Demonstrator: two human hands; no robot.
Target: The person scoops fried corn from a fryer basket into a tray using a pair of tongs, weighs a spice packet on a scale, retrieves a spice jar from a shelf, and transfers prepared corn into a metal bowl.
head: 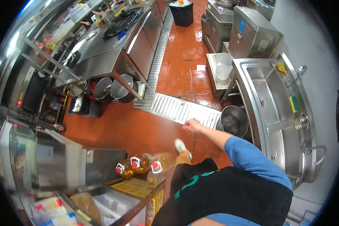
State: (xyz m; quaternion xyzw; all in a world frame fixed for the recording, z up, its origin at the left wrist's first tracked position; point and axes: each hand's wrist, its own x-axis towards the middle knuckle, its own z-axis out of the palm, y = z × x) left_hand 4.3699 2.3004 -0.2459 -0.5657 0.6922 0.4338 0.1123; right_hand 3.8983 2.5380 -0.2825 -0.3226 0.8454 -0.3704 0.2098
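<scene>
My right hand [192, 126] is stretched out in front of me over the floor, near a metal drain grate [172, 107]. Its fingers look loosely curled, slightly blurred, and nothing shows in them. Of my left arm only a bit of skin and blue sleeve appears at the bottom edge; that hand is out of view. A large metal pot [234, 121] stands on the floor to the right of my right hand. Below it, my white shoe [183, 148] is on the red tiles.
A double steel sink [271, 93] runs along the right wall. Large plastic oil bottles [141, 162] stand at lower left beside a shelving rack [138, 206]. Steel counters [101, 60] with pots beneath line the left; a black bin [182, 14] is ahead. The tiles [183, 67] look wet.
</scene>
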